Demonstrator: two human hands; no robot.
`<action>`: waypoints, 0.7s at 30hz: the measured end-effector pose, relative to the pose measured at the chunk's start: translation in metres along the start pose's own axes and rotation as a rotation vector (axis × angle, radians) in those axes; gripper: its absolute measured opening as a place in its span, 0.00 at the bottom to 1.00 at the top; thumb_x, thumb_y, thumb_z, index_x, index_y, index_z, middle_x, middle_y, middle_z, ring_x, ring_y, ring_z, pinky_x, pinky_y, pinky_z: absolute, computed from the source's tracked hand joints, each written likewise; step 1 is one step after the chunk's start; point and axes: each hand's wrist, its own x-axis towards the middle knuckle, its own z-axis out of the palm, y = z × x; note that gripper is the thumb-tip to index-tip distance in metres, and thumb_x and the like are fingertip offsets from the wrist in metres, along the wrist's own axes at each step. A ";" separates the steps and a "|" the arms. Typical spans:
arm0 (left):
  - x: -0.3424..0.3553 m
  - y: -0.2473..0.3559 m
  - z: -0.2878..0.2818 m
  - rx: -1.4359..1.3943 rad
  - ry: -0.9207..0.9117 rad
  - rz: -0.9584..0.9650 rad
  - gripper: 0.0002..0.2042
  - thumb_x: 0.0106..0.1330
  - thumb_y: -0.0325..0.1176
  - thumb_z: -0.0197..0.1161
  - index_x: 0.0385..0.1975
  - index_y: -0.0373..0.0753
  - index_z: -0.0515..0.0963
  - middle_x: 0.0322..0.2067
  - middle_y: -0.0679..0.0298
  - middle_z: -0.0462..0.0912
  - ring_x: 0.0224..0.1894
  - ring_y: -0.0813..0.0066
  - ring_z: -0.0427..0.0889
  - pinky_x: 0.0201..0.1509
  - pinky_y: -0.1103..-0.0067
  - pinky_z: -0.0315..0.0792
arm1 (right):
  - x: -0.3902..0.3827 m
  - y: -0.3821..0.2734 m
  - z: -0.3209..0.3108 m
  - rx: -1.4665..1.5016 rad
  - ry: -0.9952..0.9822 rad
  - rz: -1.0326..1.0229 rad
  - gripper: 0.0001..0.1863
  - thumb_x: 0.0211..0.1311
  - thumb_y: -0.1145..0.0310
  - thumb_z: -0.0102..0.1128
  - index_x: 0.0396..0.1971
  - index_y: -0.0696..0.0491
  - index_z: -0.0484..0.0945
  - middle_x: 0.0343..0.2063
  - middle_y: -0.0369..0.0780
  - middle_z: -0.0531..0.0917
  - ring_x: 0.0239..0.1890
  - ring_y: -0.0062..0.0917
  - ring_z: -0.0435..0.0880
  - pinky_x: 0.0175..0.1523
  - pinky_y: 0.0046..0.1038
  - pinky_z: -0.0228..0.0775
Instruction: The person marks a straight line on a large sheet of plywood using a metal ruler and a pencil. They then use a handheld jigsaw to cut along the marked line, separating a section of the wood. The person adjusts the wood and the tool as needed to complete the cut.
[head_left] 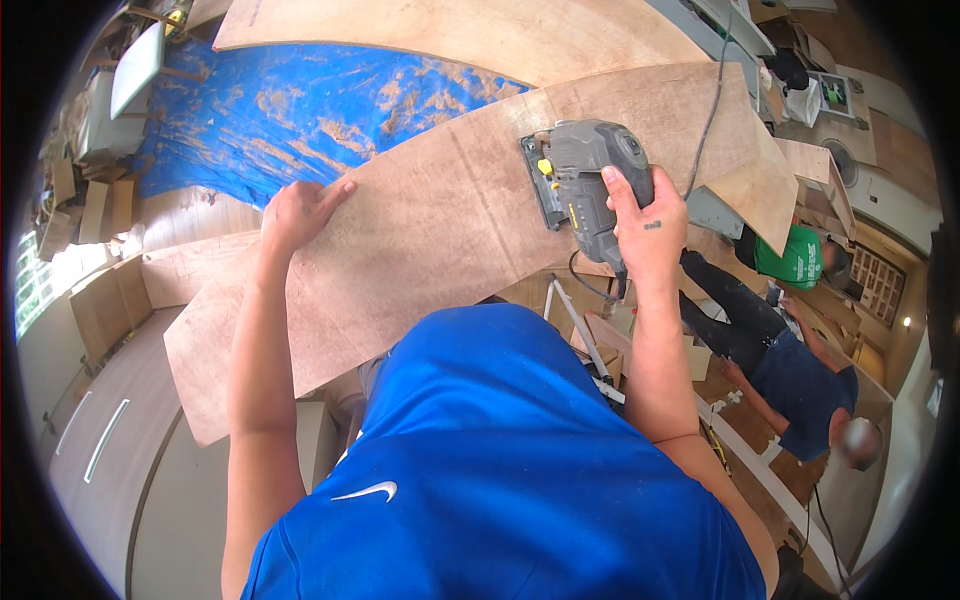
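Note:
A wide plywood board with a curved far edge lies across in front of me. My left hand grips its far edge, thumb on the top face and fingers curled over the edge, partly hidden. In my right hand is a grey jigsaw with a yellow knob, its body lying tilted on the board's right half. The jigsaw's metal base plate faces left; I cannot make out its blade. A dark pencil-like line crosses the board just left of the tool.
Beyond the board, a blue tarp is strewn with sawdust. Another curved plywood piece lies at the far side. The power cord runs over the board's right end. Two people, one in a green shirt, one in navy, are at the right.

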 end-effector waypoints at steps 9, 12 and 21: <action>0.000 0.000 0.001 -0.013 0.007 0.006 0.41 0.64 0.76 0.56 0.22 0.35 0.84 0.23 0.47 0.84 0.33 0.46 0.86 0.41 0.58 0.77 | 0.003 0.001 0.000 -0.018 -0.005 0.009 0.21 0.64 0.56 0.74 0.36 0.62 0.82 0.27 0.49 0.87 0.29 0.33 0.87 0.38 0.33 0.78; 0.000 -0.001 0.003 -0.006 0.014 0.009 0.41 0.64 0.76 0.56 0.22 0.35 0.84 0.23 0.48 0.85 0.33 0.46 0.86 0.41 0.59 0.77 | 0.004 0.004 0.001 -0.005 0.007 -0.035 0.21 0.64 0.56 0.74 0.36 0.62 0.82 0.27 0.50 0.87 0.29 0.34 0.87 0.38 0.34 0.78; 0.001 -0.002 0.003 -0.009 0.010 0.000 0.41 0.64 0.77 0.56 0.21 0.35 0.83 0.23 0.48 0.84 0.33 0.46 0.86 0.42 0.59 0.77 | 0.006 0.002 0.001 -0.016 0.007 -0.057 0.22 0.64 0.55 0.74 0.35 0.62 0.81 0.25 0.50 0.86 0.27 0.35 0.86 0.36 0.35 0.77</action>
